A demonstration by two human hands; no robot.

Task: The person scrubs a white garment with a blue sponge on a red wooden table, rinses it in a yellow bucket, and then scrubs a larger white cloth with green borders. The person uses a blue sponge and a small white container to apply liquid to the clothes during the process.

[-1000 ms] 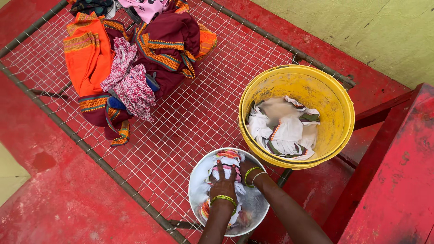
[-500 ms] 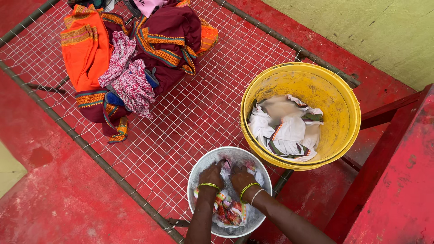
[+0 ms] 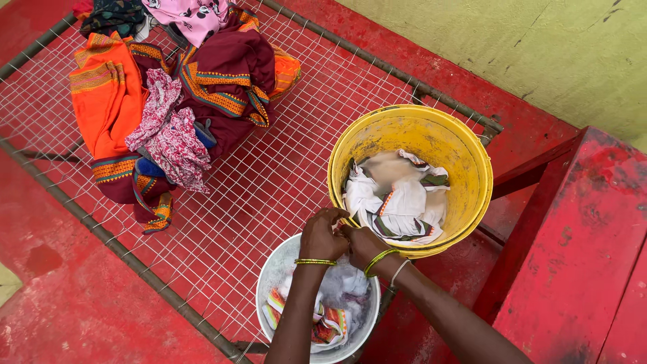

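Clothes heap [image 3: 175,101] on mesh frame [image 3: 269,189], beside yellow bucket [image 3: 472,168]

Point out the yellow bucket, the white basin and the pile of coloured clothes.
yellow bucket [image 3: 472,152]: head view, bare inner wall on the right side.
white basin [image 3: 273,276]: head view, bare left inner wall.
pile of coloured clothes [image 3: 108,108]: head view, orange cloth on its left.
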